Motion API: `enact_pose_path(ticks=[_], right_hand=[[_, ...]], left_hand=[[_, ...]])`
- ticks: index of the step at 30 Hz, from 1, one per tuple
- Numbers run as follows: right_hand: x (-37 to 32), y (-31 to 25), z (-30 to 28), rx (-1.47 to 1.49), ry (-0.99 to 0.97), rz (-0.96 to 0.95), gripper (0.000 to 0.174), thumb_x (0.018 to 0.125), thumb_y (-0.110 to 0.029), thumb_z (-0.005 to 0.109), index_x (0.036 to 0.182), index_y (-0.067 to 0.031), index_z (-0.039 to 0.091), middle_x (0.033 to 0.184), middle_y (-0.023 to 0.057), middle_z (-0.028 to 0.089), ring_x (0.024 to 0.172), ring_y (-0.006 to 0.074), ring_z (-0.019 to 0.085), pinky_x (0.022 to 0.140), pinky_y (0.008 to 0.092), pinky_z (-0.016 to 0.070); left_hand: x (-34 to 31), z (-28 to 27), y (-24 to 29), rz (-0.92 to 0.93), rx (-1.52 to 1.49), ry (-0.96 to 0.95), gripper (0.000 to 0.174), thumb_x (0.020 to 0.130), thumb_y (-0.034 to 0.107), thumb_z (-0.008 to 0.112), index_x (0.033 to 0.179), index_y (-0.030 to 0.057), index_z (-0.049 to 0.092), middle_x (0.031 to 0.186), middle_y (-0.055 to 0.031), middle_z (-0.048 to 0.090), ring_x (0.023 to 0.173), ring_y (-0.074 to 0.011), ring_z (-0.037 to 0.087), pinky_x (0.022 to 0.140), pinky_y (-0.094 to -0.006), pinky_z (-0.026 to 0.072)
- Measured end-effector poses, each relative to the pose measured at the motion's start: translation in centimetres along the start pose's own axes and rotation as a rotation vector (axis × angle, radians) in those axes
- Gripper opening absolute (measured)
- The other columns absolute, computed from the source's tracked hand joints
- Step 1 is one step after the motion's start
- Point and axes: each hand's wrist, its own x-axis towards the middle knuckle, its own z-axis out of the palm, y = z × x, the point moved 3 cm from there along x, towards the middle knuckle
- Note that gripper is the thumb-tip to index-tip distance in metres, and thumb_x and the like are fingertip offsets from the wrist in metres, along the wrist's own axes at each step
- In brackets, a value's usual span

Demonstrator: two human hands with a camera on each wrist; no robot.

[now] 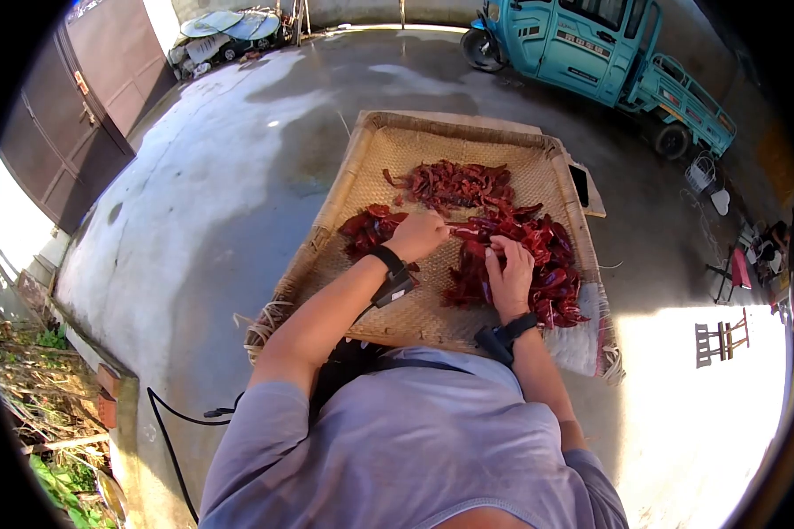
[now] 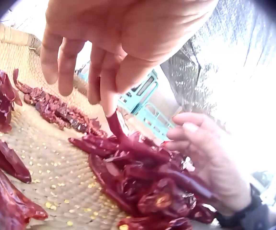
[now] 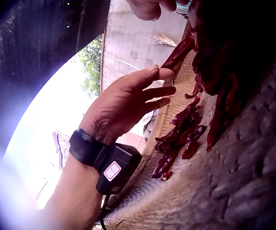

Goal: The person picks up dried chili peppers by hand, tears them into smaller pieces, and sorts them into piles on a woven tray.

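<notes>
1 chili [image 2: 116, 125], long axis aslant

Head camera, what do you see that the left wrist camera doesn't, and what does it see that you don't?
Only the head view shows the brown door and shirt. Only the left wrist view clearly shows yellow seeds. Both show the woven tray, red peppers, left hand and right hand.

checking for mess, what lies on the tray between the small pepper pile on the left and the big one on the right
In the left wrist view, yellow seeds lie scattered on the tray between the small pile and the big pile.
</notes>
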Motion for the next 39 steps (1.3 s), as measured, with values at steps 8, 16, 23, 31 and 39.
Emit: enact_pose_path(ticks=[8,16,23,31,39], right_hand=[[-0.1,-0.7,0.6,-0.027,-0.188,-0.08,0.039,0.089,-0.025,0.069,0.126,-0.0146,0.061,0.11,0.007,0.066,0.11,0.025,0.058,0.111,0.0451,0.0261],[-0.2,-0.5,0.9,-0.012,-0.244,-0.014,0.021,0.09,-0.021,0.067,0.11,-0.0133,0.066,0.1,0.0047,0.068,0.1,0.0232,0.062,0.109,0.0429,0.0294],[-0.4,0.5,1.3,-0.153,-0.158,-0.057,0.02,0.095,-0.018,0.059,0.114,-0.0119,0.063,0.095,0.0056,0.068,0.095,0.0241,0.063,0.105,0.0412,0.0336],[0.2,-0.7,0.5,0.06,-0.135,-0.067,0.027,0.094,-0.009,0.06,0.121,-0.0108,0.061,0.102,0.0093,0.062,0.092,0.03,0.06,0.092,0.0395,0.0426],[0.2,-1.4,0.5,0.338,-0.095,-0.092,0.018,0.097,-0.01,0.058,0.114,-0.0063,0.065,0.104,0.0126,0.062,0.095,0.0309,0.061,0.08,0.0371,0.0507]], left_hand=[[-3.7,-1.2,1.7,0.194,-0.239,-0.21,0.029,0.1,0.022,0.053,0.098,0.0024,0.073,0.106,-0.0086,0.067,0.102,-0.0227,0.064,0.092,-0.0344,0.0478],[-3.8,-0.8,-2.2,-0.119,-0.266,-0.007,0.027,0.094,0.019,0.054,0.091,0.0004,0.073,0.105,-0.012,0.066,0.095,-0.0255,0.065,0.087,-0.0369,0.0491],[-5.3,-2.5,-4.5,-0.34,-0.032,0.455,0.021,0.092,0.018,0.06,0.104,0.0041,0.069,0.106,-0.0209,0.061,0.084,-0.0351,0.062,0.076,-0.0419,0.0529],[-5.1,1.0,2.9,-0.057,-0.346,-0.257,0.042,0.097,0.029,0.063,0.128,0.0035,0.054,0.117,-0.0155,0.062,0.088,-0.0181,0.064,0.077,-0.0321,0.0517],[-4.7,2.1,3.0,0.017,-0.311,-0.255,0.042,0.094,0.029,0.066,0.123,0.0012,0.054,0.097,-0.0099,0.066,0.079,-0.0166,0.062,0.073,-0.0333,0.0511]])
